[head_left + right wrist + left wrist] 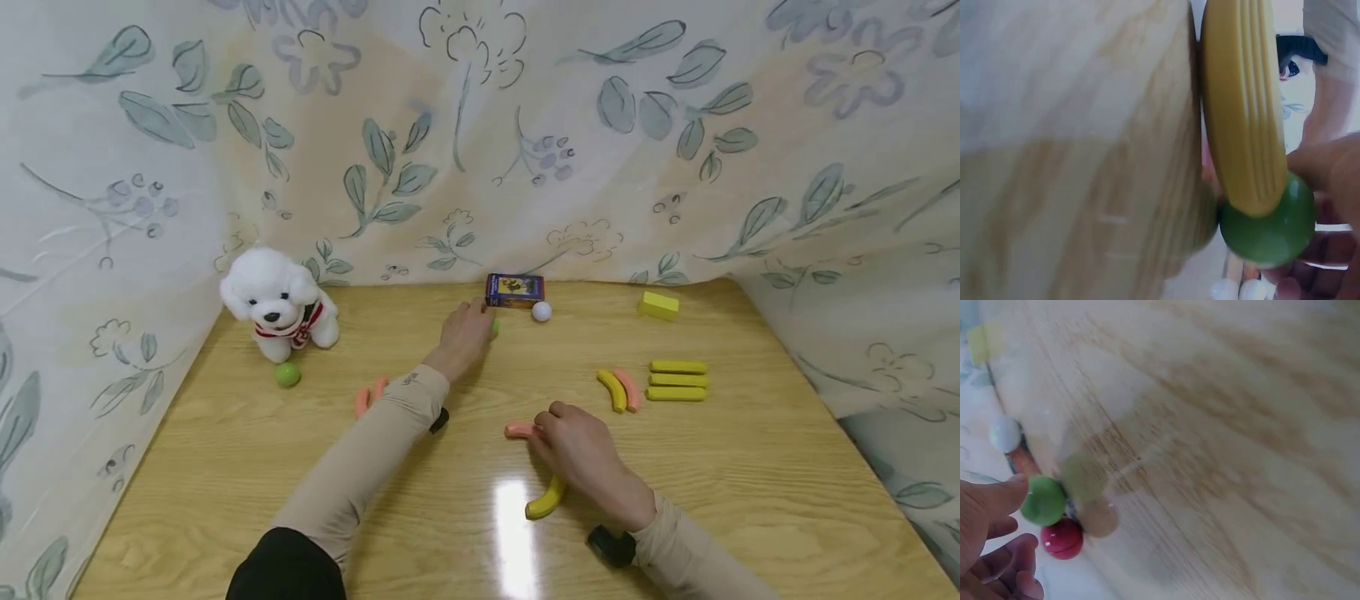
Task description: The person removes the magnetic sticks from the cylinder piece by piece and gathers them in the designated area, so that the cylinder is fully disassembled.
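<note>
In the head view my left hand [465, 337] reaches to the back middle, beside a green ball [1043, 500]. The left wrist view has its thumb at that ball's edge, the other fingers loosely bent and apart, and a red ball [1062, 538] next to the green one. My right hand [581, 442] is low over the table at right of middle. Its thumb and fingers hold a second green ball [1266, 225], hidden from the head view. A yellow toy banana [546, 500] lies close by that hand, and a pink curved piece [517, 429] shows at its fingertips.
A small blue box [514, 289] and white ball [542, 312] stand at the back. Right are three yellow sticks [677, 381], a yellow block [658, 306], another banana [612, 390] and pink piece [627, 390]. Left are a plush dog [277, 300] and green ball [287, 374].
</note>
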Available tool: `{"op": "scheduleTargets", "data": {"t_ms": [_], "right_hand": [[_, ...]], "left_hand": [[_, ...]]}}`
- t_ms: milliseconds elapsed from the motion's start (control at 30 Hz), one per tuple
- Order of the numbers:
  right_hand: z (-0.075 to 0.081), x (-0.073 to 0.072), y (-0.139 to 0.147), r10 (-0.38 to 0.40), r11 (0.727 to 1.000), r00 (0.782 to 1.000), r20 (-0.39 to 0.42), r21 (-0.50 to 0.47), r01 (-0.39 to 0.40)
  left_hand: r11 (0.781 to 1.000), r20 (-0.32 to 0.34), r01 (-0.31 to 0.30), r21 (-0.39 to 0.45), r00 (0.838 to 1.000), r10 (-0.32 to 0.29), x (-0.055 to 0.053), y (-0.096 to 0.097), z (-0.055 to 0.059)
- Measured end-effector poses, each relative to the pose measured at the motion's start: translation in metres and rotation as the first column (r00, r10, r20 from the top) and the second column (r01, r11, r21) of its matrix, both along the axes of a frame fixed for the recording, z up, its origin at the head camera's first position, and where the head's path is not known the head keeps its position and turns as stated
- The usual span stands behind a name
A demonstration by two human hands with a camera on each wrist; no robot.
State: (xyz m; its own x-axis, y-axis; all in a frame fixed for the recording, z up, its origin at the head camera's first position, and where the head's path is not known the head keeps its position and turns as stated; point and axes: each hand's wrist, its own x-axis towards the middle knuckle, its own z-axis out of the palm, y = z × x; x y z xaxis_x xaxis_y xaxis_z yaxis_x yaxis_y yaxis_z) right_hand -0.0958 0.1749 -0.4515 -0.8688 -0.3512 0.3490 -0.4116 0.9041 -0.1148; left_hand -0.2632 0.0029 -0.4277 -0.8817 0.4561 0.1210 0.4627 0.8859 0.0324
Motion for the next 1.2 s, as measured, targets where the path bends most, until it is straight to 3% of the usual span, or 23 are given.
{"op": "scheduleTargets", "data": {"t_ms": [133, 233, 300, 367, 467, 533, 700, 767, 933, 1033, 1200], "right_hand": [[0.01, 0.008, 0.012, -0.041, 0.999, 0.999, -0.003, -0.024, 0.041], [0.016, 0.019, 0.022, -0.022, 0.998, 1.0, -0.021, -0.055, 0.021], [0.018, 0.026, 0.026, 0.069, 0.994, 0.997, -0.022, -0.079, -0.07], [0.018, 0.031, 0.027, 0.189, 0.977, 0.982, -0.018, -0.094, -0.19], [0.014, 0.034, 0.025, 0.309, 0.945, 0.951, -0.01, -0.107, -0.308], [0.011, 0.034, 0.022, 0.324, 0.94, 0.946, -0.028, -0.102, -0.326], [0.006, 0.027, 0.019, 0.271, 0.96, 0.958, -0.097, -0.052, -0.277], [0.005, 0.024, 0.019, 0.251, 0.967, 0.962, -0.109, -0.028, -0.255], [0.006, 0.016, 0.019, 0.225, 0.973, 0.967, -0.121, -0.031, -0.231], [0.005, 0.01, 0.016, 0.167, 0.983, 0.976, -0.137, -0.057, -0.177], [0.001, -0.002, 0.007, 0.067, 0.997, 0.997, -0.045, -0.039, -0.069]], "left_hand": [[0.996, -0.009, 0.081, 0.047, 0.997, -0.08, 0.024, -0.007, 0.007], [0.972, 0.007, 0.219, 0.081, 0.975, -0.22, 0.054, -0.009, 0.01], [0.941, 0.01, 0.326, 0.085, 0.945, -0.328, 0.074, -0.008, 0.009], [0.909, 0.014, 0.41, 0.077, 0.911, -0.412, 0.091, -0.006, 0.007], [0.88, -0.005, 0.473, 0.042, 0.881, -0.473, 0.107, -0.004, 0.003], [0.886, -0.014, 0.463, 0.022, 0.886, -0.463, 0.113, -0.004, 0.0], [0.934, -0.03, 0.351, 0.064, 0.936, -0.35, 0.118, -0.012, -0.006], [0.944, -0.023, 0.317, 0.092, 0.948, -0.316, 0.118, -0.016, -0.008], [0.95, -0.001, 0.282, 0.132, 0.959, -0.284, 0.118, -0.019, -0.01], [0.953, 0.002, 0.268, 0.144, 0.963, -0.271, 0.116, -0.019, -0.011], [0.957, 0.015, 0.257, 0.134, 0.965, -0.261, 0.114, -0.019, -0.014]]}}
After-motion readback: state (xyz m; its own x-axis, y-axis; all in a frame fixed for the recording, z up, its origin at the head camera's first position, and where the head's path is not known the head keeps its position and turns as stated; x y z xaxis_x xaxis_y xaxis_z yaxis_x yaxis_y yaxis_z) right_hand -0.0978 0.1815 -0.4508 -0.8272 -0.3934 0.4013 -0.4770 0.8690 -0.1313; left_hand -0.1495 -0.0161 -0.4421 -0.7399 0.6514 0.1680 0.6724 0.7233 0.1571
